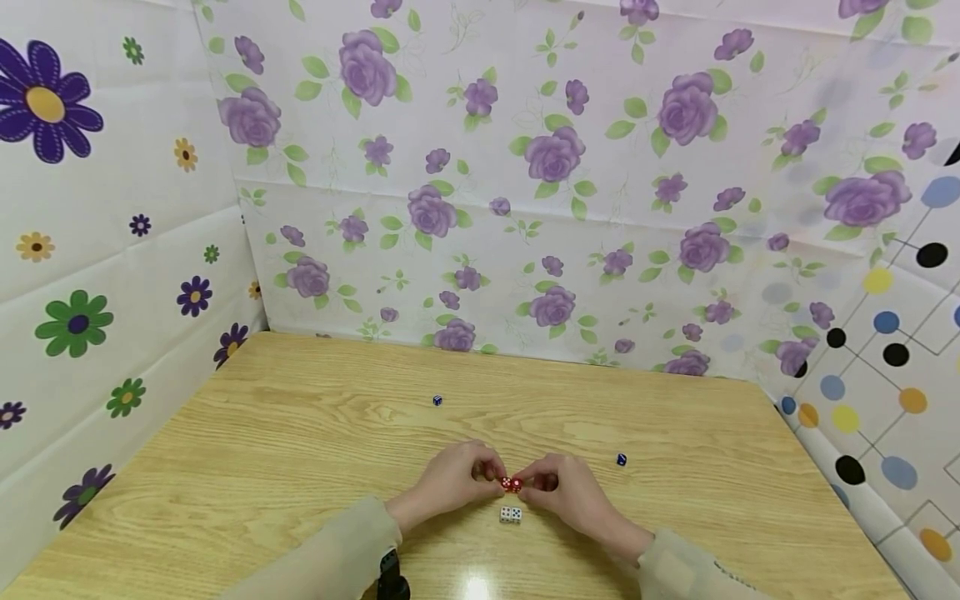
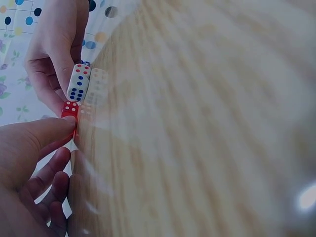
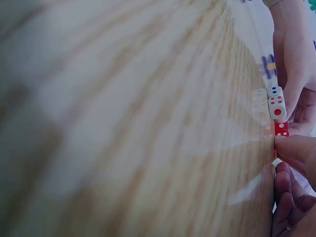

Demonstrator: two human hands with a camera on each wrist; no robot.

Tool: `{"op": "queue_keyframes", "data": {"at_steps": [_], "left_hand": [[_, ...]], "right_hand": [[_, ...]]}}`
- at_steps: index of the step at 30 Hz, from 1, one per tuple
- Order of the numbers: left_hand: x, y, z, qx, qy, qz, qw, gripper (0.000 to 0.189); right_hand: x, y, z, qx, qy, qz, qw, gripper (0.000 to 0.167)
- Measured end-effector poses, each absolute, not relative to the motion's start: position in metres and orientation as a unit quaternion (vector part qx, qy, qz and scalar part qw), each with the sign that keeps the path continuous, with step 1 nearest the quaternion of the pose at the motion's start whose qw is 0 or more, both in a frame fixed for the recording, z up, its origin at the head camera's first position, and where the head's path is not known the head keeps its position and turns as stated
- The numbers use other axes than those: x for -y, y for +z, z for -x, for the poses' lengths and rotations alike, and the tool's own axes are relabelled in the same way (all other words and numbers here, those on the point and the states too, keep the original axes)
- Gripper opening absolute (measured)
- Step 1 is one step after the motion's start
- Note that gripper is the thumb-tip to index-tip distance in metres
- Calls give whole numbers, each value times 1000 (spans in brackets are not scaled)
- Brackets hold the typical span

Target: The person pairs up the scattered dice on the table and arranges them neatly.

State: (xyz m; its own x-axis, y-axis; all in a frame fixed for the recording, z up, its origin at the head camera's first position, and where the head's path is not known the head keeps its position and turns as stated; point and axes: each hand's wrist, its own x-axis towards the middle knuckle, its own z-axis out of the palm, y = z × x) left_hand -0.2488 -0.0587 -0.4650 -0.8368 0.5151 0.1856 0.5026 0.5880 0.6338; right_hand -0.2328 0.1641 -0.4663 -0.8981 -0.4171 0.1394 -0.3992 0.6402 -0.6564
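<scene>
Two red dice with white pips sit side by side on the wooden table, touching or nearly so. My left hand (image 1: 463,479) pinches the left red die (image 1: 506,482) between thumb and finger, and my right hand (image 1: 566,492) pinches the right red die (image 1: 517,484). Just in front of them, toward me, stand two white dice (image 1: 506,515) side by side. In the left wrist view the thumb presses a red die (image 2: 70,108), partly hidden. Beyond it appear the white dice (image 2: 79,83). The right wrist view shows a red die (image 3: 281,129) near the fingertips.
One blue die (image 1: 437,401) lies farther back, left of the middle. Another blue die (image 1: 622,459) lies right of my right hand. Flowered sheeting (image 1: 480,208) hangs behind the wooden table (image 1: 300,417), with patterned sheets along both sides. A black band (image 1: 390,567) is on the left wrist.
</scene>
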Motion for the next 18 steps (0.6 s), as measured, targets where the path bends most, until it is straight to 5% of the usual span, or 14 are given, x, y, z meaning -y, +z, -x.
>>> {"op": "queue_keyframes", "data": {"at_steps": [18], "left_hand": [[59,-464,247,-887,361,-287,13,9]], "right_hand": [[-164,-465,231,-902,-367,227,16,12]]}}
